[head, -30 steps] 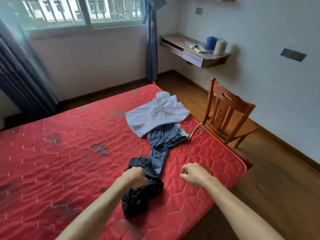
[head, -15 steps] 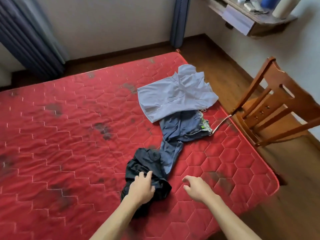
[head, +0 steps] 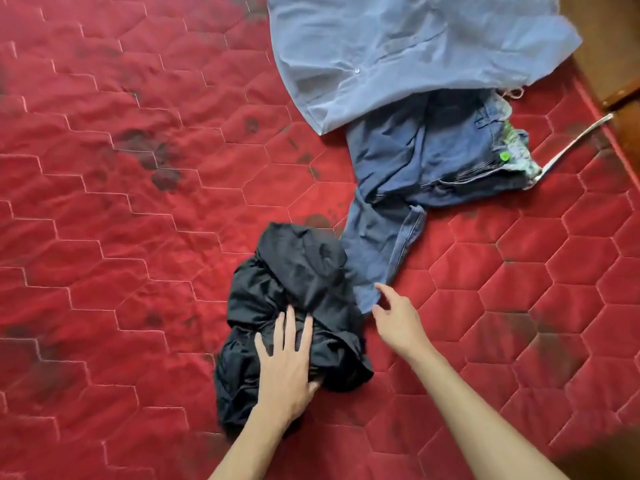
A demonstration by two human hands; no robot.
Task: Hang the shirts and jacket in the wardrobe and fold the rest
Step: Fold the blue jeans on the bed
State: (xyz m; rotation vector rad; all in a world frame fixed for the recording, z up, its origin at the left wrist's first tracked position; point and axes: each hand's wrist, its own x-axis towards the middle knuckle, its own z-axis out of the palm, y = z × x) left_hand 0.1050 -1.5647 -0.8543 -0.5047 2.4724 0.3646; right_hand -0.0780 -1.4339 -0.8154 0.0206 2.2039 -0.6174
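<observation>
Head view: left hand rests flat on black garment.

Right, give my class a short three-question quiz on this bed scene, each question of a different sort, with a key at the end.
1. True or false: the left hand lies with straight fingers on the black garment.
2. Which item lies over the far edge of the jeans? A: the light blue shirt. B: a pillow. C: a towel.
3. How many garments lie on the red mattress?

Key: 1 true. 2 A. 3 three.
</observation>
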